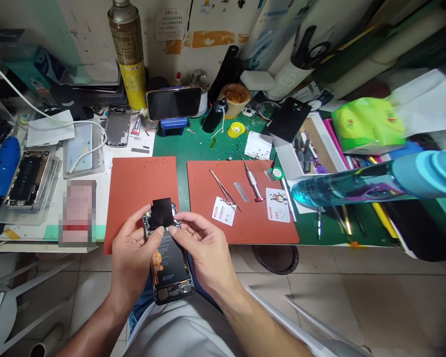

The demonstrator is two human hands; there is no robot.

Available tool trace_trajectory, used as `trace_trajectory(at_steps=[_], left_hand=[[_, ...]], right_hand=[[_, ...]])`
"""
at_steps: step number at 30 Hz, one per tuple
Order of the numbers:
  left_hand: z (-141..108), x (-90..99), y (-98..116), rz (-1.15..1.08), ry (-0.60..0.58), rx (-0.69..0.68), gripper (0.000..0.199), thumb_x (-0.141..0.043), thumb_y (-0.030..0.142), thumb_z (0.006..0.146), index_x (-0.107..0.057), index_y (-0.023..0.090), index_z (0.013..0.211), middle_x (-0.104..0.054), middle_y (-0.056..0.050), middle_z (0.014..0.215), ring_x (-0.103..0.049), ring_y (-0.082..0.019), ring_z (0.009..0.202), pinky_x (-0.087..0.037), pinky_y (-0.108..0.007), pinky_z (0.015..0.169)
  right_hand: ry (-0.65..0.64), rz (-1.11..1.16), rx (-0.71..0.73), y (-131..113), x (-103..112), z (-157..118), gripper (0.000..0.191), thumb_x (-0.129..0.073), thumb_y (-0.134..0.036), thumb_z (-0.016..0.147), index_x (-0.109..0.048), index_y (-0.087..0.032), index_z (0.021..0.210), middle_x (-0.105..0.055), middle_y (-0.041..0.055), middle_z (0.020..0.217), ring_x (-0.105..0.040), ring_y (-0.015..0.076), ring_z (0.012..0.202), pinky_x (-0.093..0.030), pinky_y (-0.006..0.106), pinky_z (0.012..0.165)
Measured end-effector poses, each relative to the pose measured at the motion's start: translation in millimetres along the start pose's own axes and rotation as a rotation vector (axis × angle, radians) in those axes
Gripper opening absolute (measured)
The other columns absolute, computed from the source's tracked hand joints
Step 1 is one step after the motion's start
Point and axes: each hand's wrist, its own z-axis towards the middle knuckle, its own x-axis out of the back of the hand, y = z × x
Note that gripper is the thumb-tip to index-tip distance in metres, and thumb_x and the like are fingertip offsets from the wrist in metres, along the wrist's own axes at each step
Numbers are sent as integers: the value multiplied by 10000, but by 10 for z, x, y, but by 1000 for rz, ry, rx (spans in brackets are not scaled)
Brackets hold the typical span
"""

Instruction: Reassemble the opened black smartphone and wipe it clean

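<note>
An opened smartphone (173, 263) with its battery and inner boards bare is held over my lap, close to the front edge of the bench. My left hand (134, 248) wraps the phone's upper left side, its thumb on the lower edge of a black square sheet (161, 212). That sheet lies over the phone's upper end and hides the parts below it. On the other side, my right hand (208, 248) is closed, thumb and index finger at the sheet's lower right corner. Whether the right fingers also grip the phone's edge, I cannot tell.
Tweezers (223, 186), a screwdriver (253, 181) and small cards (278, 204) lie on the right brown mat (245, 233). Another brown mat (141, 178) is at left. A blue bottle (342, 186) juts in from the right. A phone (174, 104) stands propped at the back.
</note>
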Motion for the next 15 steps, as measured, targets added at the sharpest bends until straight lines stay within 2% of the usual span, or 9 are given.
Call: trace_trajectory(at_steps=[3,6,15], left_hand=[[14,19,29,-31,-12,12,890,-927,378,781,-533,205,1561,-841,-91,934,-789,-214,734,-618,-267,654],[27,32,47,-45,-11,23,913,-940,374,767,-528,198,1563,-839,-92,916,-786,-215,724,-622,-279,662],[37,38,29,3,-24,29,904,-928,391,787,-522,214,1575,-838,-80,882,-767,-210,689,-606,-282,648]], right_hand=[[-69,-34,14,-36,64,8,271,-906,-371,809,-844,-244,1040,-774,25,886,-677,167,818,-558,281,768],[-70,-56,46,-70,103,19,269,-905,-377,807,-848,-249,1037,-792,37,943,-704,197,926,-561,303,852],[-1,22,-16,-47,51,24,312,-985,-342,709,-788,-228,923,-742,0,864,-651,145,796,-523,262,765]])
